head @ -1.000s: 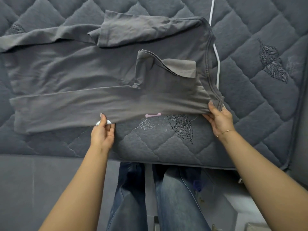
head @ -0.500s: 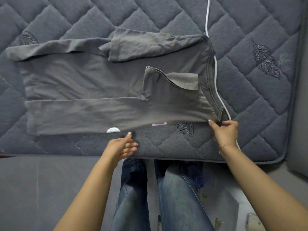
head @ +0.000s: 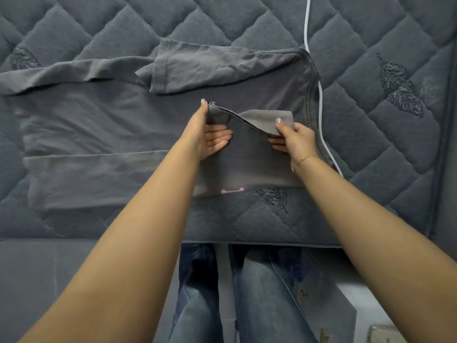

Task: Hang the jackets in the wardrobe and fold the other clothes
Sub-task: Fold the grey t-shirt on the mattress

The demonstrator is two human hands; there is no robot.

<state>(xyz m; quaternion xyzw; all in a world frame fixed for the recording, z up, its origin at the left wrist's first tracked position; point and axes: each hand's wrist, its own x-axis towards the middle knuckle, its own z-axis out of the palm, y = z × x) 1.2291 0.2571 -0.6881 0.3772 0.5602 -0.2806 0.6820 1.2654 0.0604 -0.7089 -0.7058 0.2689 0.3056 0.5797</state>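
Quilted dark-grey bedding (head: 371, 169) with stitched leaf motifs fills the view, and on it lies the grey long-sleeved cotton top (head: 99, 125), spread flat with its neckline to the right. Its far sleeve (head: 210, 68) is already folded in across the body, so the step in hand looks like tidying the near sleeve (head: 103, 179), whose cuff end has buckled back on itself. Each hand's grip is clamped on that end: the left hand (head: 210, 134) pinches the raised corner, and the right hand (head: 294, 139) pinches the lighter turned-over flap (head: 267, 120). Next, probably, the flap wants pulling straight and laying flat. A white cable (head: 321, 107) runs beside the neckline; a small pink item (head: 232, 191) peeks out at the near hem.
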